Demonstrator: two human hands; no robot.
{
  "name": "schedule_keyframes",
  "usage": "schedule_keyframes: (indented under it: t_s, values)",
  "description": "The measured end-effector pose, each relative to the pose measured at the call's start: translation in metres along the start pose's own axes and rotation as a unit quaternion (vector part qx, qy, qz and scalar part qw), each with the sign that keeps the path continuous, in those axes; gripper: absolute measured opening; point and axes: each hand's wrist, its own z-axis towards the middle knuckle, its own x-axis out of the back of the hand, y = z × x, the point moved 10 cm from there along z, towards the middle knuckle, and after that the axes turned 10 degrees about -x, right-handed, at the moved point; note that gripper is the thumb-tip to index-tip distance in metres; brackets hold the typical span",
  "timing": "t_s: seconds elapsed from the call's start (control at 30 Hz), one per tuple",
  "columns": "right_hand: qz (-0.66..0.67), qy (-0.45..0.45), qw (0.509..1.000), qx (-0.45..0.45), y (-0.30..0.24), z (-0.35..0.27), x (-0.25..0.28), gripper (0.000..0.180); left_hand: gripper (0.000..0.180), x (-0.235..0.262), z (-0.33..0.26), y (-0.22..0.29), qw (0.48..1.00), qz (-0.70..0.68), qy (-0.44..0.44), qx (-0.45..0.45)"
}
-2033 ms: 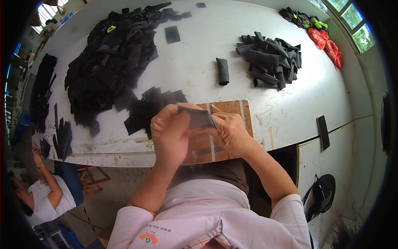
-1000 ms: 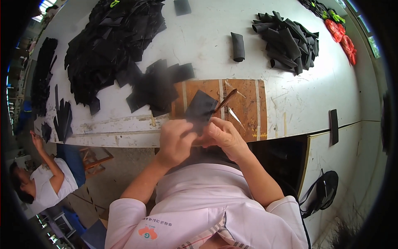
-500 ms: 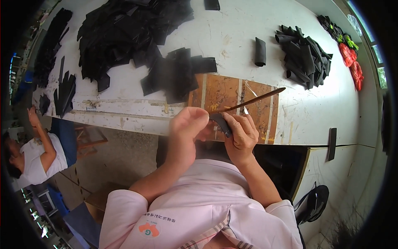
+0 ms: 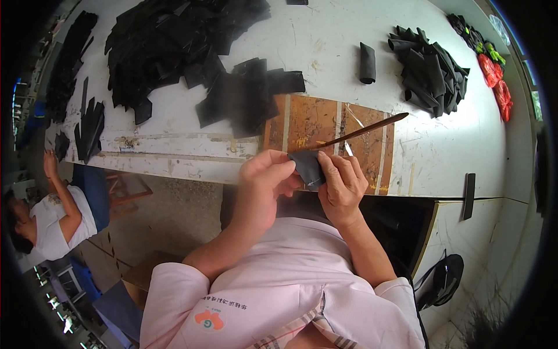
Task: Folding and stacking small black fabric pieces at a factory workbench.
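Observation:
Between my two hands a small dark grey piece of sheet material [image 4: 308,167] is stretched, its face turned up and its lower edge curved. My left hand [image 4: 264,177] pinches its left side between thumb and fingers. The right side is gripped by the fingers of my right hand [image 4: 343,183]. A slim brown pointed stick [image 4: 372,129] slants up to the right from just beyond the piece and my right fingertips; whether the right hand also grips it I cannot tell. Under the stick lies a worn brown board [image 4: 311,119] with pale strips, at the table's near edge.
A big heap of flat black pieces [image 4: 168,52] covers the table's left part. At right lie one rolled black tube [image 4: 367,64] and a pile of similar tubes [image 4: 433,72]. Red plastic bags [image 4: 494,81] sit farther right. Another person [image 4: 58,209] is at far left.
The dark piece has turned and opened out, showing a broader face between my hands. The stick's near end no longer reaches my left fingers; it now starts near my right fingertips.

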Motion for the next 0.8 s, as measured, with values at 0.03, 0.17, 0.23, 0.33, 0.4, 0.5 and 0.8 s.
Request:
schedule_keyframes:
  t_s: [0.03, 0.17, 0.23, 0.33, 0.4, 0.5, 0.8]
  values:
    - [-0.001, 0.001, 1.0, 0.002, 0.0, 0.0, 0.0, 0.041, 0.006, 0.001, 0.001, -0.001, 1.0, 0.002, 0.0, -0.002]
    - [-0.012, -0.011, 1.0, -0.006, 0.0, 0.001, -0.001, 0.044, 0.005, -0.001, 0.002, -0.003, 1.0, -0.002, 0.001, -0.003]
    - [0.061, -0.104, 0.991, -0.052, 0.01, 0.001, -0.016, 0.053, 0.005, 0.0, 0.004, 0.006, 0.995, 0.079, -0.003, -0.064]
    - [0.114, -0.174, 0.973, -0.103, 0.006, 0.003, -0.023, 0.064, 0.006, -0.013, 0.002, 0.017, 0.987, 0.123, -0.067, -0.081]
    - [0.091, -0.213, 0.97, -0.073, -0.003, 0.01, -0.021, 0.068, 0.006, -0.015, 0.001, 0.022, 0.975, 0.175, -0.098, -0.097]
    - [0.346, -0.368, 0.844, -0.181, -0.008, 0.007, -0.036, 0.068, 0.007, -0.031, -0.004, 0.05, 0.897, 0.341, -0.208, -0.188]
    - [0.443, -0.351, 0.807, -0.174, 0.006, 0.003, -0.031, 0.013, 0.012, -0.056, -0.022, 0.062, 0.788, 0.445, -0.354, -0.236]
